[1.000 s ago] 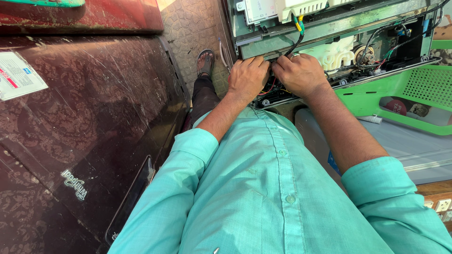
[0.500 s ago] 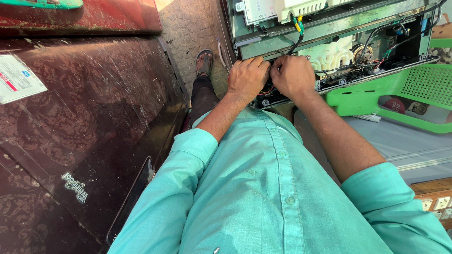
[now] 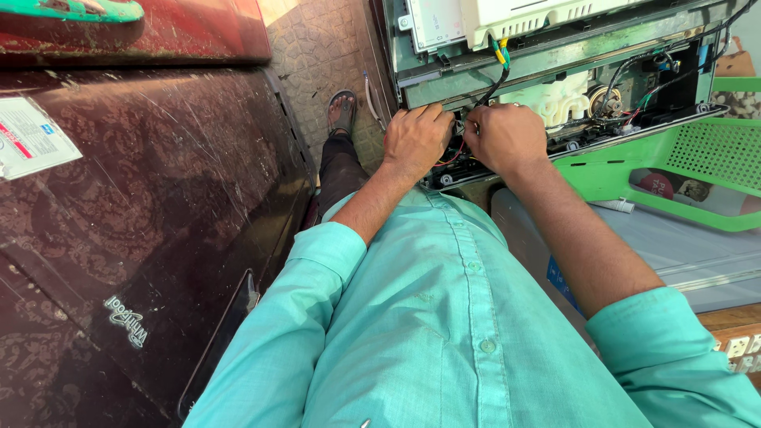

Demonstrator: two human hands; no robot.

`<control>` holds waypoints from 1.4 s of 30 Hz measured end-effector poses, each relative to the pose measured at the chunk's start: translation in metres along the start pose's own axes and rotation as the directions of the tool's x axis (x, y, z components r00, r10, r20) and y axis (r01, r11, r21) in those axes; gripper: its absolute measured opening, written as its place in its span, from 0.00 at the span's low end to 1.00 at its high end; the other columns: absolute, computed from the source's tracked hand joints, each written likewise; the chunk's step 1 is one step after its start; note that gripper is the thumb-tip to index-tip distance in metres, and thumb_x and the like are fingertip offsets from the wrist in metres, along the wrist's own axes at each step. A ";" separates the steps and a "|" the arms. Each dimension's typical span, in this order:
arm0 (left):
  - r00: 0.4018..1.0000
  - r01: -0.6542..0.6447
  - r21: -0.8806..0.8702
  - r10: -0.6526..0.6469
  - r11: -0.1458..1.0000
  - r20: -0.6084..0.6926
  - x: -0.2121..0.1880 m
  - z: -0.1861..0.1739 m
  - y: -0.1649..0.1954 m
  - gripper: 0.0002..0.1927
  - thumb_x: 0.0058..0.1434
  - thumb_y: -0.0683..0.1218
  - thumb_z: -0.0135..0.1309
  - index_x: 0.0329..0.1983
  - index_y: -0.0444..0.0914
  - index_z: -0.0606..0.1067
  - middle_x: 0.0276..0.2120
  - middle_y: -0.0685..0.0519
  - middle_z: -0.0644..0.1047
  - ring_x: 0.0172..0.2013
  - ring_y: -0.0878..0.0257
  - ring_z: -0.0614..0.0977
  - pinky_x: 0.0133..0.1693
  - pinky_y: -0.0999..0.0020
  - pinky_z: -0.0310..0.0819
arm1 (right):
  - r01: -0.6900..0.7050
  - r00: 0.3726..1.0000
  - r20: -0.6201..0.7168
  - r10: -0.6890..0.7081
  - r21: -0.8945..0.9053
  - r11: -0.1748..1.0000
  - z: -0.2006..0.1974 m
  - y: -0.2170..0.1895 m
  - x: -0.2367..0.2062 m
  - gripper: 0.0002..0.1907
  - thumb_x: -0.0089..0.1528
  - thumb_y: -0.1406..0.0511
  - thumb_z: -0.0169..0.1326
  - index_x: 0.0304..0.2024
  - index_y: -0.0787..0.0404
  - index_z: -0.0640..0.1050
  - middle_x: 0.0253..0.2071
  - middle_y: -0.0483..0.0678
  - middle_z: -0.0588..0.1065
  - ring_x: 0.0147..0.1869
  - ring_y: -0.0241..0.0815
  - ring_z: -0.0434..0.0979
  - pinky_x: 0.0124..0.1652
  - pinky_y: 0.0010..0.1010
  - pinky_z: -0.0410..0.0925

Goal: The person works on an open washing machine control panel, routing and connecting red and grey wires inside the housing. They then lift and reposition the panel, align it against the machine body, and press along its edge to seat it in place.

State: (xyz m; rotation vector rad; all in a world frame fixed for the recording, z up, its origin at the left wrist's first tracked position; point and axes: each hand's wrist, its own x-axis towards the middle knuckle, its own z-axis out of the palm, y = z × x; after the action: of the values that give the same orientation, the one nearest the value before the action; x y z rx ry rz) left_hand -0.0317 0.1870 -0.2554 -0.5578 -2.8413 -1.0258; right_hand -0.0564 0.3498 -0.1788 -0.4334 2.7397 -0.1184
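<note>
Both the left hand [image 3: 416,141] and the right hand [image 3: 505,136] are curled shut on the thin, limp wire bundle [image 3: 493,78] at the opened appliance chassis's [image 3: 555,55] lower edge, probably best pinched near its connectors.

Patterned paved floor [image 3: 317,47] in daylight, dark maroon floral appliance panel [image 3: 135,238] left of it, green plastic basket [image 3: 697,166] far right of it.

Bright, even daylight, soft shadows, mild sheen on the dark maroon panel [image 3: 143,238], sharp focus, wide-angle edge stretch.
</note>
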 end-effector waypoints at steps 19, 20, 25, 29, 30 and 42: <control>1.000 -0.015 0.006 0.015 1.000 -0.023 -0.001 -0.008 0.006 0.07 0.56 0.43 0.60 0.38 0.42 0.79 0.35 0.57 0.76 0.40 0.60 0.81 0.39 0.61 0.72 | 0.542 0.821 0.003 -0.571 -0.324 0.776 0.010 0.026 0.002 0.04 0.59 0.62 0.54 0.36 0.54 0.77 0.30 0.41 0.75 0.33 0.41 0.82 0.34 0.34 0.74; 1.000 -0.013 0.004 0.013 1.000 -0.022 0.000 -0.008 0.006 0.07 0.56 0.44 0.60 0.38 0.42 0.79 0.34 0.57 0.76 0.40 0.60 0.81 0.39 0.61 0.72 | 0.526 0.833 0.008 -0.553 -0.320 0.788 0.010 0.025 0.002 0.04 0.60 0.62 0.54 0.35 0.54 0.77 0.30 0.41 0.76 0.33 0.41 0.82 0.35 0.35 0.74; 1.000 0.010 0.011 -0.010 1.000 0.004 0.001 -0.004 0.006 0.06 0.56 0.44 0.61 0.37 0.43 0.80 0.34 0.58 0.76 0.39 0.61 0.81 0.39 0.61 0.73 | 0.267 0.964 0.036 -0.265 -0.086 0.960 0.010 0.019 0.001 0.10 0.68 0.58 0.53 0.38 0.55 0.80 0.30 0.47 0.79 0.33 0.51 0.81 0.32 0.44 0.74; 1.000 0.003 -0.001 -0.003 1.000 -0.003 0.001 -0.004 0.006 0.06 0.57 0.45 0.61 0.38 0.44 0.81 0.34 0.58 0.76 0.39 0.61 0.81 0.39 0.61 0.73 | 0.071 0.993 0.094 -0.078 0.072 0.995 0.007 0.016 0.004 0.11 0.67 0.55 0.55 0.43 0.51 0.83 0.31 0.52 0.80 0.34 0.58 0.80 0.35 0.50 0.73; 1.000 0.005 -0.004 -0.005 1.000 0.009 0.001 -0.005 0.006 0.06 0.57 0.46 0.62 0.38 0.44 0.81 0.34 0.58 0.76 0.39 0.61 0.81 0.39 0.61 0.73 | 0.033 0.992 0.115 -0.043 0.092 0.995 0.006 0.015 0.005 0.11 0.66 0.55 0.55 0.43 0.50 0.83 0.31 0.53 0.80 0.34 0.59 0.80 0.36 0.51 0.73; 1.000 0.001 -0.006 -0.001 1.000 0.026 -0.002 -0.005 0.004 0.06 0.57 0.45 0.61 0.38 0.42 0.81 0.34 0.57 0.76 0.40 0.60 0.81 0.39 0.61 0.73 | -0.113 0.990 0.105 0.090 0.237 0.965 0.004 -0.007 0.009 0.10 0.64 0.59 0.56 0.39 0.57 0.85 0.30 0.56 0.80 0.37 0.60 0.80 0.41 0.51 0.72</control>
State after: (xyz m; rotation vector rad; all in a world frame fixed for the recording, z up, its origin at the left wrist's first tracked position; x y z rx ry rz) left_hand -0.0288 0.1858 -0.2498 -0.5746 -2.8616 -1.0348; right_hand -0.0605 0.3399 -0.1848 -0.2237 2.6061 -0.3912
